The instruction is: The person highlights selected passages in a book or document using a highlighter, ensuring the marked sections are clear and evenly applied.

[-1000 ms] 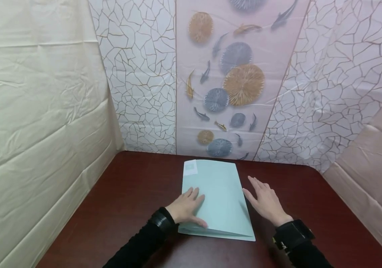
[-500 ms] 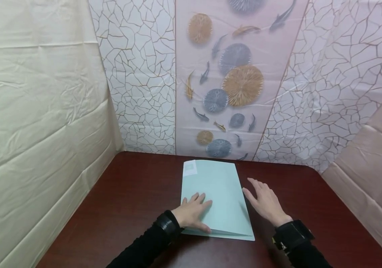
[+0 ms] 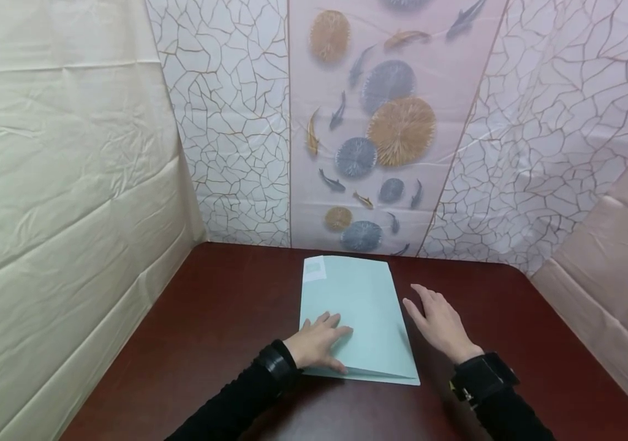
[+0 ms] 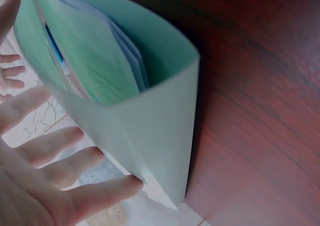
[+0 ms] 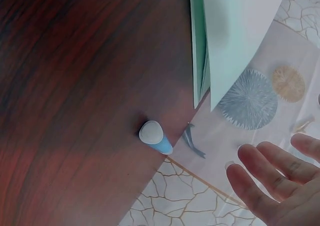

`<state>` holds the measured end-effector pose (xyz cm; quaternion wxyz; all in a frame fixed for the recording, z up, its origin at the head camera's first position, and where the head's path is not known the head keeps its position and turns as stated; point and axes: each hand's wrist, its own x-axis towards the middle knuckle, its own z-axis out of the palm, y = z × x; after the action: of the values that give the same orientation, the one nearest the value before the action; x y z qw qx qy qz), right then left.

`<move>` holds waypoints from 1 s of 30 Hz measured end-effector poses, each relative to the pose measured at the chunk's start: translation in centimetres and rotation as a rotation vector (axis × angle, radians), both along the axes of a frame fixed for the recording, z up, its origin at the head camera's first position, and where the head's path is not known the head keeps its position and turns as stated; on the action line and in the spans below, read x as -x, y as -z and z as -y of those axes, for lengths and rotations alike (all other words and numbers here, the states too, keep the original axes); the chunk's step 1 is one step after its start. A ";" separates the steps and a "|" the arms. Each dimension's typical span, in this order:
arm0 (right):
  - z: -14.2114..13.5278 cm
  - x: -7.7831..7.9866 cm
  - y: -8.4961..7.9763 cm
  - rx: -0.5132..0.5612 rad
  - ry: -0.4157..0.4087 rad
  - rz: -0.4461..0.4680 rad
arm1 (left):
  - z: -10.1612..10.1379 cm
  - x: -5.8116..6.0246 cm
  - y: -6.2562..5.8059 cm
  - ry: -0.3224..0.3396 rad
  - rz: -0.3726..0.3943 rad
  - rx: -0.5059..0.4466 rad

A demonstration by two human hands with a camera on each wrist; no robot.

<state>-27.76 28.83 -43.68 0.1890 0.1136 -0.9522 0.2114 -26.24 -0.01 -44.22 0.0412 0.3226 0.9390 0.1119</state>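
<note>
A pale green paper folder (image 3: 366,294) lies on the table, a white label (image 3: 315,268) at its far left corner. My left hand (image 3: 319,341) lies over its near left part with fingers spread; the left wrist view shows fingertips at the cover's edge. At its near end the folder gapes, and inside the left wrist view shows a stack of papers (image 4: 107,48) and a thin blue-and-white strip (image 4: 54,44). My right hand (image 3: 442,326) is held just right of the folder, apart from it, fingers extended and holding nothing.
The right wrist view shows a small blue thing with a whitish rounded end (image 5: 151,133) on the table; in the head view it cannot be made out. The dark red wooden table (image 3: 225,306) meets a patterned cloth (image 3: 242,153) at its far edge. Pale cloths hang at both sides.
My left hand has slid right and slightly nearer across the folder, its fingers now pointing more to the right. My right hand has barely moved. The head view has tilted slightly.
</note>
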 end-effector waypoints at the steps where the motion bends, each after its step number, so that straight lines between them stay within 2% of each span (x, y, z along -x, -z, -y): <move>1: -0.1 0.0 0.0 0.001 0.001 0.000 | -0.1 0.0 0.0 -0.001 -0.010 0.002; 5: -0.2 -0.2 -0.1 0.005 0.005 0.007 | -0.3 -0.2 0.0 -0.004 -0.036 0.003; 9: -0.2 -0.3 -0.3 0.022 0.014 0.010 | -0.1 -0.3 0.0 0.025 -0.082 0.001; 12: -0.3 -0.3 -0.5 0.035 0.035 -0.024 | 0.3 -0.2 0.0 0.068 -0.163 0.012; 18: -0.4 -0.1 -0.8 0.034 0.082 -0.150 | 1.0 0.0 0.2 0.169 -0.378 0.014; 24: -0.3 0.1 -0.8 0.070 0.111 -0.191 | 1.7 -0.3 0.0 0.238 -0.501 -0.034; 27: -0.1 0.1 -0.8 0.093 0.120 -0.187 | 1.9 -0.6 0.1 0.247 -0.546 -0.074; 30: 0.2 0.1 -1.0 0.101 0.124 -0.178 | 2.0 -0.9 0.0 0.216 -0.552 -0.123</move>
<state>-27.82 28.63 -42.71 0.2912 0.0631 -0.9249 0.2361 -25.38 -2.01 -44.24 -0.2236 0.4408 0.8664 0.0717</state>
